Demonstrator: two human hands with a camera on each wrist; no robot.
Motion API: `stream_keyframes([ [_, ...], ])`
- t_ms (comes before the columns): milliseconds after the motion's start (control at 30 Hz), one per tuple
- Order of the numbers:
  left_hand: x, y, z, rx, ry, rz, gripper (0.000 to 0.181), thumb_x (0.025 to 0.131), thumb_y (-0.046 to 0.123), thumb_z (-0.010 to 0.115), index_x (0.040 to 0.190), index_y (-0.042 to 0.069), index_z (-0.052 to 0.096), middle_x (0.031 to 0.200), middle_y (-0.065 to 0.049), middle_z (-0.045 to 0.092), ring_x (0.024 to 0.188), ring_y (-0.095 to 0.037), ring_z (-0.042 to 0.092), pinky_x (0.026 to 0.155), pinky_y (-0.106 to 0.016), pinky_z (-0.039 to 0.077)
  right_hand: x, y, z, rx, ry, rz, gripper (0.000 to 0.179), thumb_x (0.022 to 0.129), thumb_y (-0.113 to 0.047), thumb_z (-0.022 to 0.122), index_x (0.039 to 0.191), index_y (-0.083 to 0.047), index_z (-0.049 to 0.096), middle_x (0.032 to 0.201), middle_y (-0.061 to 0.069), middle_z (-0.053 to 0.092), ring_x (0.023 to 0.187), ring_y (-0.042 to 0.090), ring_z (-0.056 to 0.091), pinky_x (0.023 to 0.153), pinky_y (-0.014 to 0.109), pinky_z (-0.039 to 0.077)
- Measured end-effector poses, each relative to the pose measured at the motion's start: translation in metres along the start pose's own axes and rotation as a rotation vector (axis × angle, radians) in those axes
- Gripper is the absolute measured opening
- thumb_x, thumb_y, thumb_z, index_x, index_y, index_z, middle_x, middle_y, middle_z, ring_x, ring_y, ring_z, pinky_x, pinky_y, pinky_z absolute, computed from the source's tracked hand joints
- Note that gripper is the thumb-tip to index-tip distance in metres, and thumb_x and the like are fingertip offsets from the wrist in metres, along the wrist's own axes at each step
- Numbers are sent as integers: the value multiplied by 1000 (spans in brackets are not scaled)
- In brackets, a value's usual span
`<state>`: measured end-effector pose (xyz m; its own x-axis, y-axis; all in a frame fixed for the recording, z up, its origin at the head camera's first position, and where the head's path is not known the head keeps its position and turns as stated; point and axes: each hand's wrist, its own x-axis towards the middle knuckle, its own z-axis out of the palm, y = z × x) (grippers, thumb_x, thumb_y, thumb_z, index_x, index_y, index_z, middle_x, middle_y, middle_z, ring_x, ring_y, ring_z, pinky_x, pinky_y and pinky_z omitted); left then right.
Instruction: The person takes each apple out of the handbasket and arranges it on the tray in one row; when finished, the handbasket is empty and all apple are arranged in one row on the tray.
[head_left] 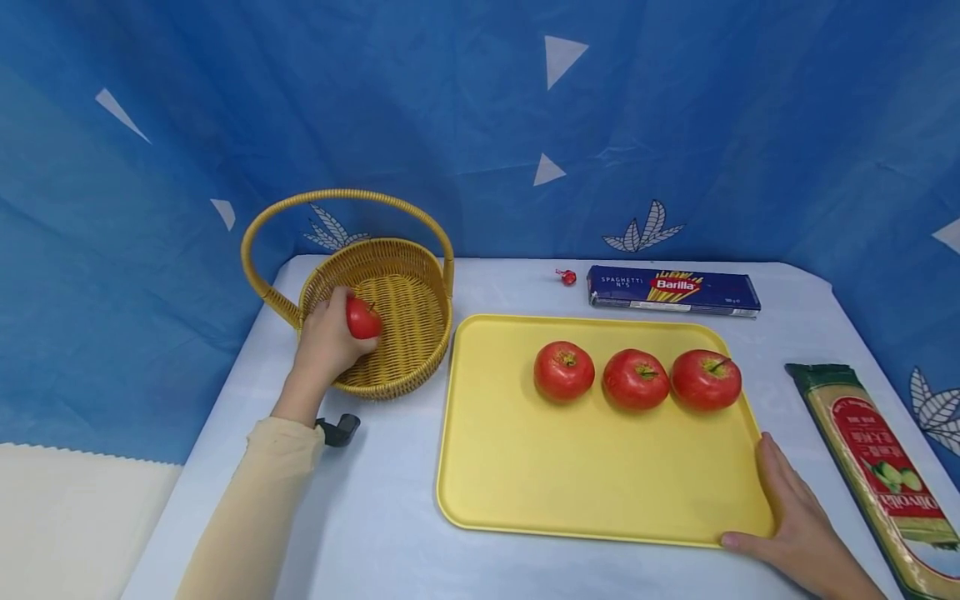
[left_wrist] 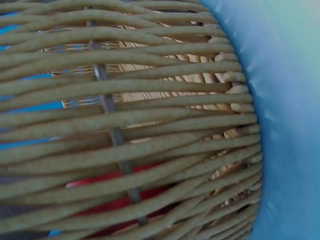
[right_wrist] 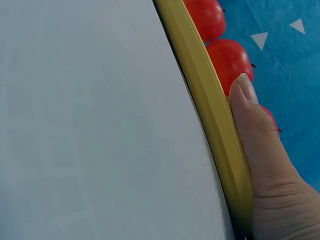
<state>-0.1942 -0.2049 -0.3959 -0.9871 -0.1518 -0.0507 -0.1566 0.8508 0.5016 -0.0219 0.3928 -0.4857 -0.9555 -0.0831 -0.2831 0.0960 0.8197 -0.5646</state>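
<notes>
My left hand (head_left: 326, 333) reaches over the near-left rim of a yellow wicker basket (head_left: 408, 333) and grips a red apple (head_left: 363, 318) inside it. In the left wrist view the basket's weave (left_wrist: 150, 117) fills most of the picture, with red showing through low down. At the near right corner of a yellow tray (head_left: 585, 475), my right hand (head_left: 802, 521) rests spread, thumb along the front edge and fingers at the right side. The right wrist view shows that thumb (right_wrist: 250, 115) lying straight against the tray's edge (right_wrist: 205, 105). Three red apples (head_left: 636, 380) sit in a row on the tray.
Behind the tray lies a blue spaghetti box (head_left: 675, 290), with a small red wrapped candy (head_left: 567, 277) to its left. A green-ended pasta packet (head_left: 877, 467) lies to the right. The basket's tall handle (head_left: 345, 194) arches upright near the blue backdrop (head_left: 480, 125).
</notes>
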Motion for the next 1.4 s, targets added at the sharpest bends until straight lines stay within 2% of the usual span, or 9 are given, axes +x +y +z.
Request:
stream_keyframes([
  [67, 0, 1, -1, 24, -2, 4, 88, 79, 24, 80, 148, 6, 29, 139, -31, 41, 124, -51, 45, 98, -66, 46, 0, 0, 0, 0, -2, 2, 134, 79, -45, 80, 151, -13, -28, 159, 17, -31, 144, 53, -21, 107, 77, -9],
  [300, -4, 0, 0, 79, 21, 45, 93, 76, 30, 80, 149, -4, 33, 140, -32, 41, 121, -51, 50, 96, -66, 47, 2, -1, -2, -1, -3, 7, 133, 80, -46, 79, 151, -13, -28, 159, 18, -30, 144, 54, -21, 107, 77, -9],
  [533, -15, 9, -5, -55, 103, 92, 87, 75, 31, 80, 144, 0, 36, 136, -27, 46, 120, -45, 51, 93, -64, 51, 4, -2, -3, -2, -11, 21, 133, 80, -47, 79, 151, -13, -28, 158, 19, -31, 144, 54, -21, 106, 78, -7],
  [700, -30, 27, -11, -151, 173, 153, 85, 74, 31, 82, 142, 5, 39, 133, -19, 54, 118, -38, 54, 89, -62, 53, 2, -2, -2, -3, -8, 11, 133, 80, -46, 80, 151, -13, -28, 158, 17, -31, 144, 53, -22, 107, 77, -9],
  [800, -43, 41, -14, -200, 206, 180, 87, 72, 30, 83, 143, 8, 38, 135, -15, 54, 121, -35, 52, 87, -60, 55, 1, -2, -2, -4, -5, 8, 133, 80, -46, 80, 151, -13, -28, 159, 18, -30, 144, 53, -21, 107, 77, -9],
  [1000, -68, 72, -16, -278, 227, 273, 93, 70, 31, 87, 147, 16, 39, 140, -9, 50, 127, -30, 49, 85, -55, 57, 0, -1, 0, 1, -1, 0, 134, 79, -45, 80, 151, -13, -28, 159, 17, -30, 144, 53, -21, 108, 76, -11],
  [1233, -86, 101, -1, -335, 215, 378, 89, 67, 33, 90, 143, 15, 46, 137, -5, 51, 124, -24, 52, 86, -49, 59, -1, 0, 1, 8, 1, -4, 134, 79, -44, 81, 151, -14, -28, 159, 17, -30, 144, 53, -21, 108, 75, -11],
  [1400, -91, 111, 19, -359, 157, 414, 87, 68, 34, 90, 141, 16, 47, 137, -2, 51, 122, -21, 54, 87, -45, 59, -1, -1, 1, 9, -6, 7, 134, 79, -45, 81, 151, -13, -28, 158, 18, -31, 144, 53, -22, 107, 76, -9],
])
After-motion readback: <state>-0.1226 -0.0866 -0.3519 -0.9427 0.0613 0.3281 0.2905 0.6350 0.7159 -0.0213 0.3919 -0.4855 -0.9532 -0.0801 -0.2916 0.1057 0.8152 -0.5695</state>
